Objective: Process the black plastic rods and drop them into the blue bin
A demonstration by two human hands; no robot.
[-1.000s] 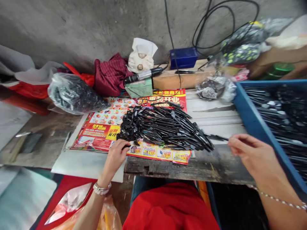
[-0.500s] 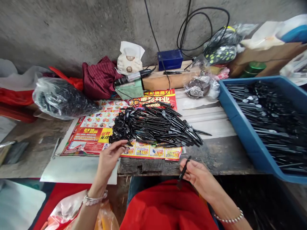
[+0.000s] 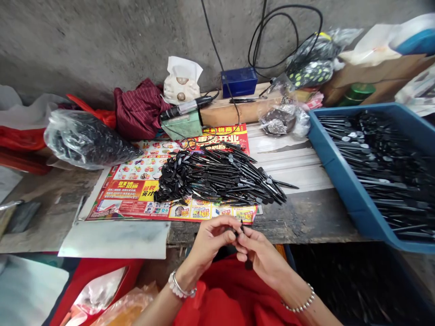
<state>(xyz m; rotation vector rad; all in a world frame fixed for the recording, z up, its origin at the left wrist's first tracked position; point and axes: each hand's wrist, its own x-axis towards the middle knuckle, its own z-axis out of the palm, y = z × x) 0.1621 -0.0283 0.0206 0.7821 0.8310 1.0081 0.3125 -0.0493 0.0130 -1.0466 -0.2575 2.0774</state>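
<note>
My left hand [image 3: 212,240] and my right hand [image 3: 260,249] meet just in front of the table edge, fingertips touching. My right hand is closed around a slim black stick [image 3: 248,264]; its rounded lower end shows below the fingers and its thin tip above them. My left thumb and forefinger pinch a small dark piece [image 3: 235,233] against the stick's upper part; its shape is mostly hidden. Beyond the hands lies a pile of slim black sticks [image 3: 220,176], with small black oval pieces [image 3: 173,174] heaped at its left end, on a printed flyer [image 3: 118,206].
A blue bin [image 3: 335,174] full of black sticks stands on the right. A clear bag of black pieces [image 3: 88,138] lies left. Along the wall are maroon cloth [image 3: 137,108], a pen-shaped corded tool [image 3: 185,107], a blue box [image 3: 239,82] and a wooden block [image 3: 220,115].
My left hand has left the pile's near edge and come right and down to my right hand, now pinching a small dark piece. My right hand has shifted slightly left, still holding the black stick.
</note>
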